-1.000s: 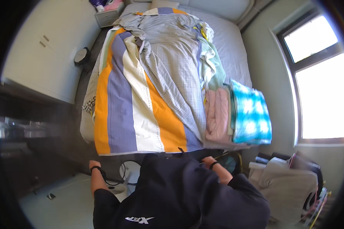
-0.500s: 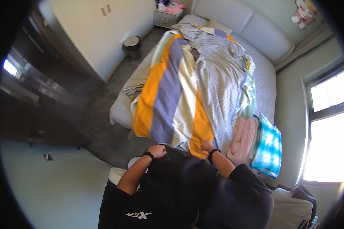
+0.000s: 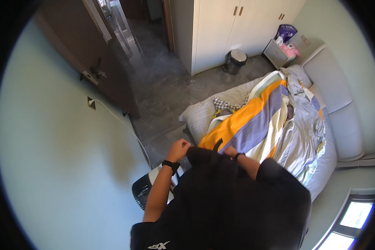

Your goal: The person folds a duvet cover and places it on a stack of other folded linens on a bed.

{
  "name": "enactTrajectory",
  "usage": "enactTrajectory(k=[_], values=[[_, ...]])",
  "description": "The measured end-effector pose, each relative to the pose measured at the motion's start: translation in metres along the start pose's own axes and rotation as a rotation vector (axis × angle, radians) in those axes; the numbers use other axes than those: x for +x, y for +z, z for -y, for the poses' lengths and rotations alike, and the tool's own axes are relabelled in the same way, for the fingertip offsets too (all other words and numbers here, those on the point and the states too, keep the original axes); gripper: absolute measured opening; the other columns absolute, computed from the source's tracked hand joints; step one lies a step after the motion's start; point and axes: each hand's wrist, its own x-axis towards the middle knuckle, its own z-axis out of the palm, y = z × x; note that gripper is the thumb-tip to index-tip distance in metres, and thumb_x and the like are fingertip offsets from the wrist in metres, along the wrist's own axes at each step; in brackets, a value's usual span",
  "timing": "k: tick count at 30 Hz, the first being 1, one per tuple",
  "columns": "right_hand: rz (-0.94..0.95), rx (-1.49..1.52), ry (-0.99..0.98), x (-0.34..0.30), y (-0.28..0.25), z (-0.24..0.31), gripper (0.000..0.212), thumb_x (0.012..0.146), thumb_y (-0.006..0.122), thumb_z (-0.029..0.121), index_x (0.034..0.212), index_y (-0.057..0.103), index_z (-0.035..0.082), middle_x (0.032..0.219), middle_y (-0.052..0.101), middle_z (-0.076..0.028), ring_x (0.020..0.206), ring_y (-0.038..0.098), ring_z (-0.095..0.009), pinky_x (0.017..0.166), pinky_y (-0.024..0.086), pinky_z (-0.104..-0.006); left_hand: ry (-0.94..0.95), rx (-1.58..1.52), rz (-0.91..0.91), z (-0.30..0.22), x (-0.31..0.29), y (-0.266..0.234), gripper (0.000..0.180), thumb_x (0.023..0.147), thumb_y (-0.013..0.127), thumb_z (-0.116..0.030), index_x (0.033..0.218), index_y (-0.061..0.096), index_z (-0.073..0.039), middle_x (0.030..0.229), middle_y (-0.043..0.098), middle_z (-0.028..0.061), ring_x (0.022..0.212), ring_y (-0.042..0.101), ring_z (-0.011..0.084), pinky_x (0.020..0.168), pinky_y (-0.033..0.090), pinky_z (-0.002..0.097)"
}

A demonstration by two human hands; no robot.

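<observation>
My left hand (image 3: 179, 150), with a black band at the wrist, is raised beside the near end of the bed. Its fingers are curled together next to the edge of some black cloth (image 3: 202, 156); what they pinch, if anything, cannot be made out. Partly behind that cloth is my right hand (image 3: 230, 151), also banded at the wrist, close to the striped bedding; its fingertips are hidden. A thin black strap or loop (image 3: 218, 145) stands up between the hands. The orange, purple-grey and cream cover (image 3: 250, 127) lies rumpled along the bed, beside a grey striped sheet (image 3: 302, 125).
A white and black appliance (image 3: 143, 189) stands by my left arm, and a white cord (image 3: 121, 121) runs to a wall socket. Beyond the bed are a bin (image 3: 236, 60), a white wardrobe (image 3: 214, 37) and a nightstand (image 3: 276, 54). A dark door (image 3: 83, 54) is at left.
The view has swung to the left, bringing the door and wall socket into fuller sight. My left hand has lifted away from my body, and the black cloth now covers part of my right hand.
</observation>
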Motion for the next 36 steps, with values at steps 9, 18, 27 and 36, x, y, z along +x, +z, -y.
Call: enactTrajectory(k=[9,18,27,36], values=[[0.204,-0.341,-0.263,0.103,-0.07,0.123,0.023,0.066,0.05,0.025,0.064,0.062,0.006,0.062,0.06,-0.013,0.059,0.058,-0.028,0.057,0.044,-0.0388,-0.195,-0.41,-0.399,0.081,0.091,-0.056,0.021,0.082,0.054,-0.02,0.078,0.056,0.0,0.066,0.057,0.0055,0.06,0.052,0.0128,0.057,0.042,0.0265],[-0.053,-0.279,-0.278,0.202,-0.136,0.293,0.033,0.063,0.051,0.029,0.079,0.064,0.003,0.083,0.061,-0.018,0.076,0.058,-0.035,0.067,0.046,-0.0413,-0.813,-0.72,-0.556,0.258,0.107,-0.107,0.015,0.079,0.052,-0.014,0.068,0.052,-0.004,0.064,0.052,0.0054,0.058,0.049,0.0133,0.05,0.043,0.0268],[-0.216,0.379,-0.309,0.207,-0.299,0.411,0.024,0.07,0.044,0.022,0.068,0.06,0.004,0.061,0.059,-0.012,0.055,0.057,-0.023,0.053,0.044,-0.0354,-0.701,-0.076,0.02,0.3,0.342,-0.202,0.017,0.078,0.05,-0.017,0.071,0.056,-0.003,0.068,0.055,0.011,0.062,0.053,0.0228,0.054,0.043,0.0321],[-0.265,0.402,0.356,0.224,-0.29,0.279,0.021,0.067,0.054,0.022,0.057,0.062,0.006,0.057,0.061,-0.008,0.053,0.06,-0.021,0.05,0.049,-0.0337,0.016,0.401,0.493,0.252,0.638,-0.217,0.023,0.077,0.048,-0.021,0.073,0.061,-0.003,0.072,0.059,0.0166,0.066,0.056,0.0323,0.058,0.044,0.0375]])
